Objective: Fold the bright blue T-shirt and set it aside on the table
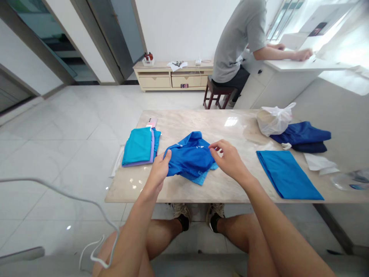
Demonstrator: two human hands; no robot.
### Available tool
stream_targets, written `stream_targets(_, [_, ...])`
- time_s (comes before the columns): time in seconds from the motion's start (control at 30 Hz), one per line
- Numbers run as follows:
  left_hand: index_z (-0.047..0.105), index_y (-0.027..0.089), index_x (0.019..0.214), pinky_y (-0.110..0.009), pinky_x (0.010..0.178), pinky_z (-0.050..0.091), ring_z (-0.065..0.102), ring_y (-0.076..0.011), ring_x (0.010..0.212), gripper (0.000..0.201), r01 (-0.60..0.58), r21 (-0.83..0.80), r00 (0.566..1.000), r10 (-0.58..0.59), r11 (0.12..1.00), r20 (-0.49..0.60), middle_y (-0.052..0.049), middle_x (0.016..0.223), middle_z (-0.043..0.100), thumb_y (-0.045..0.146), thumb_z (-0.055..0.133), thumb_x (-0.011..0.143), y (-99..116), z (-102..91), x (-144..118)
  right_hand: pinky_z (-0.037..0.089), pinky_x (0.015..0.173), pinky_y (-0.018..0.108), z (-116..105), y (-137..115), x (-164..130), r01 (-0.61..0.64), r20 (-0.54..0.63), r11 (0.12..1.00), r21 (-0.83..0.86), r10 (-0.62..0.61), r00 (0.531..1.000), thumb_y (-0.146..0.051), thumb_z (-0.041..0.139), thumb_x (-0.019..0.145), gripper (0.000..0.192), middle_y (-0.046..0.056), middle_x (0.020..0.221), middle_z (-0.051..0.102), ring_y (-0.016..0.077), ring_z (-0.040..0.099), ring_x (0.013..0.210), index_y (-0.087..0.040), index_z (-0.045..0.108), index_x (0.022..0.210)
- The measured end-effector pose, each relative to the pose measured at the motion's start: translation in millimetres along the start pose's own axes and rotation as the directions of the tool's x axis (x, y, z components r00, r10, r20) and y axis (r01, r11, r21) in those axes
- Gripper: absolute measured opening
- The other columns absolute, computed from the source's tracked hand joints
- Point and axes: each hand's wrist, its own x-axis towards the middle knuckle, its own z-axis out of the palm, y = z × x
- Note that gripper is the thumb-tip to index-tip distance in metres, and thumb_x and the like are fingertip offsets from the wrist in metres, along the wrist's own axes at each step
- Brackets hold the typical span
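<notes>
A crumpled blue garment [188, 156] with small white marks lies over the middle of the table, a lighter blue part showing beneath its lower edge. My left hand [161, 165] grips its left side, thumb on top. At the upper right edge, my right hand [227, 157] has thumb and forefinger closed on the fabric, the other fingers curled. Left of my left hand sits a folded stack with a teal cloth [137, 145] uppermost and a purple layer below. To the right of my right hand lies a folded blue cloth [288, 174].
A white plastic bag [275, 119], dark blue clothing [302, 134], white paper [319, 161] and a clear plastic bottle [350, 180] occupy the table's right side. A phone [152, 122] lies behind the stack. Beyond the table, a person [236, 42] sits on a stool [217, 90].
</notes>
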Motion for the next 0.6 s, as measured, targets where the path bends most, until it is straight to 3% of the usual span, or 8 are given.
stream_targets(0.1, [0.084,0.015,0.113,-0.044,0.098,0.068,0.083,-0.0314,0.104,0.065,0.078,-0.09,0.994,-0.071,0.993,0.077,-0.012,0.101,0.087,0.072,0.088,0.083,-2,13.9,-5,0.056,0.11,0.049,17,-2,-12,0.104,0.32,0.994,0.037,-0.111,0.941,-0.042,0.075,0.101,0.029,0.011,0.127,0.076,0.0315,0.07,0.123,-0.025,0.078,0.124])
stream_targets(0.2, [0.083,0.015,0.12,-0.045,0.104,0.067,0.083,-0.0314,0.111,0.051,0.162,-0.183,0.983,-0.143,0.97,0.113,-0.013,0.108,0.087,0.059,0.084,0.093,5,21.6,-9,0.054,0.114,0.054,31,-7,-16,0.137,0.43,0.99,-0.009,-0.12,0.895,-0.049,0.09,0.088,0.063,0.014,0.144,0.072,0.0376,0.065,0.136,-0.025,0.071,0.143])
stream_targets(0.27, [0.082,0.016,0.122,-0.045,0.108,0.065,0.081,-0.031,0.118,0.045,0.179,-0.246,0.98,-0.152,0.952,0.124,-0.014,0.114,0.087,0.054,0.079,0.099,11,23.3,-11,0.056,0.108,0.051,37,-11,-15,0.116,0.463,0.989,-0.09,-0.062,0.884,-0.042,0.089,0.087,0.056,0.016,0.137,0.075,0.0388,0.068,0.129,-0.022,0.073,0.137])
stream_targets(0.37, [0.082,0.017,0.124,-0.046,0.113,0.062,0.078,-0.0319,0.127,0.048,0.141,-0.319,0.986,-0.104,0.937,0.132,-0.014,0.122,0.086,0.059,0.072,0.102,18,23.9,-12,0.056,0.091,0.041,42,-17,-7,0.036,0.47,0.987,-0.159,0.044,0.881,-0.017,0.07,0.089,0.016,0.013,0.107,0.081,0.0327,0.075,0.103,-0.02,0.078,0.103])
stream_targets(0.47, [0.081,0.018,0.125,-0.048,0.118,0.058,0.073,-0.0343,0.134,0.057,0.06,-0.286,0.988,-0.016,0.956,0.156,-0.013,0.127,0.084,0.067,0.073,0.097,19,24.6,-12,0.052,0.079,0.035,43,-21,4,-0.074,0.391,0.996,-0.04,0.084,0.917,-0.009,0.056,0.084,0.02,0.007,0.089,0.079,0.0268,0.073,0.087,-0.022,0.071,0.082])
stream_targets(0.6, [0.076,0.017,0.134,-0.048,0.121,0.053,0.071,-0.0352,0.137,0.066,-0.028,-0.051,0.983,0.036,0.998,0.178,-0.014,0.136,0.081,0.062,0.088,0.086,15,27.5,-14,0.049,0.072,0.032,45,-24,14,-0.198,0.257,0.956,0.218,0.139,0.956,-0.017,0.055,0.084,0.015,0.002,0.081,0.076,0.0225,0.069,0.079,-0.022,0.069,0.083])
